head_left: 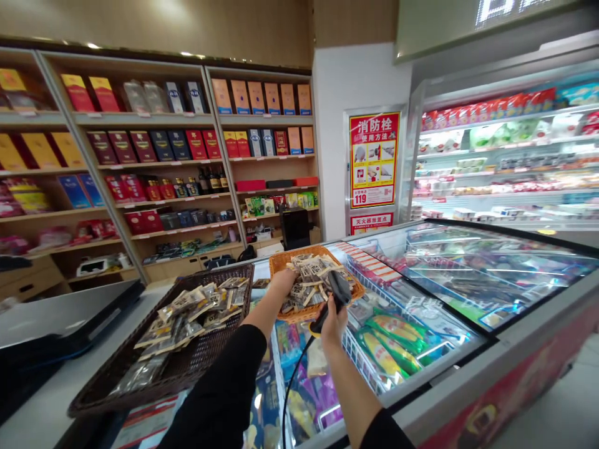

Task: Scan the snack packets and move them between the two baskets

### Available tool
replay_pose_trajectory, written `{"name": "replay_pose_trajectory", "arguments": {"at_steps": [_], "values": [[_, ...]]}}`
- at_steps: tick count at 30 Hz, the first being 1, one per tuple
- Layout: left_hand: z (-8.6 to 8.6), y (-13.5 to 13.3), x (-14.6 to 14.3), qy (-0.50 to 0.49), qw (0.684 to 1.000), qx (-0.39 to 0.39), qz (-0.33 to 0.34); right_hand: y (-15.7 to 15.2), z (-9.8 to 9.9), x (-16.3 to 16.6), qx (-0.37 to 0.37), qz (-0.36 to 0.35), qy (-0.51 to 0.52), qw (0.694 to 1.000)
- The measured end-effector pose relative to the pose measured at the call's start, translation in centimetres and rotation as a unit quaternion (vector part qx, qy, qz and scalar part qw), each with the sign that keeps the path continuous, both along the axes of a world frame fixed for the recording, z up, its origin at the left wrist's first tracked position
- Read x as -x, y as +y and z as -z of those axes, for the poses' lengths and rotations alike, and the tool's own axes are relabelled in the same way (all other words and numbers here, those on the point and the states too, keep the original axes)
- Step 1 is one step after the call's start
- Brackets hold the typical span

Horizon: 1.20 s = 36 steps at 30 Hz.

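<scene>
While two baskets are sitting on the glass lid of the chest freezer (472,349), both hands are working over the farther one. Orange basket (286,260): one, woven, lying just past the dark one and holding a heap of small snack packets (312,269), too many and too jumbled to count. Dark basket (187,368): one, brown and woven, resting nearer and to the left, carrying a similar loose spread of packets. Left hand (282,282): reaching into the orange basket, fingers curling down onto the packets; whether they are closing on one cannot be told. Right hand (334,324): fingers wrapping fully round the grip of the scanner (333,294). Scanner: one, black with a yellow band at the base of its handle, its head hanging over the near rim of the orange basket, a dark cable trailing down from it. Freezer: wrapped frozen goods are showing through the glass. Shelves (154,168): boxed goods and bottles are standing in rows behind. One red notice (373,159) is hanging on the wall.
</scene>
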<state>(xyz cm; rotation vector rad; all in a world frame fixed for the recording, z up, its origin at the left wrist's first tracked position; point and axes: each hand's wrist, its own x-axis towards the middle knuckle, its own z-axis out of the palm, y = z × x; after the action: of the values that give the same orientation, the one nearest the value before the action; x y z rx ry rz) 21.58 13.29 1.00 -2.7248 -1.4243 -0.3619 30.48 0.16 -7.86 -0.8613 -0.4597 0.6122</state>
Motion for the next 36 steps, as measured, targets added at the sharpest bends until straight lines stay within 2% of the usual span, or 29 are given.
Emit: {"name": "replay_pose_trajectory", "arguments": {"at_steps": [3,5,8,11,15,18,21,23,26,33,36], "values": [[-0.7,0.2,0.7,0.018,1.0,0.014,0.0,0.0,0.1,0.1,0.013,-0.005,-0.038,0.999],[-1.6,0.1,2.3,0.0,1.0,0.015,0.001,-0.2,0.0,0.3,0.003,-0.023,-0.047,0.999],[-2.8,-0.8,6.5,-0.053,0.999,0.005,-0.01,-1.0,-0.1,0.8,-0.009,-0.059,-0.072,0.996],[-3.2,-2.5,12.1,-0.054,0.998,-0.001,-0.029,-1.9,-0.2,1.7,-0.022,-0.087,-0.106,0.99],[-1.7,-4.9,19.0,-0.024,0.996,0.022,-0.084,-2.5,-0.9,4.2,-0.031,-0.152,-0.103,0.982],[0.5,-6.0,21.6,0.001,0.994,0.039,-0.098,-2.4,-1.3,6.9,-0.022,-0.214,-0.103,0.971],[2.1,-6.1,22.0,0.049,0.993,0.026,-0.102,-2.1,-1.0,8.9,-0.022,-0.25,-0.111,0.962],[2.5,-5.9,21.5,0.094,0.991,0.011,-0.098,-2.0,-0.4,9.4,-0.023,-0.255,-0.093,0.962],[2.4,-5.6,20.8,0.129,0.987,-0.016,-0.091,-2.1,0.2,9.2,-0.021,-0.244,-0.069,0.967],[2.1,-6.1,20.6,0.069,0.989,-0.056,-0.121,-3.1,0.2,8.7,-0.012,-0.223,-0.075,0.972],[2.1,-6.1,20.8,0.088,0.989,-0.046,-0.111,-3.2,0.3,8.9,-0.009,-0.229,-0.069,0.971]]}}
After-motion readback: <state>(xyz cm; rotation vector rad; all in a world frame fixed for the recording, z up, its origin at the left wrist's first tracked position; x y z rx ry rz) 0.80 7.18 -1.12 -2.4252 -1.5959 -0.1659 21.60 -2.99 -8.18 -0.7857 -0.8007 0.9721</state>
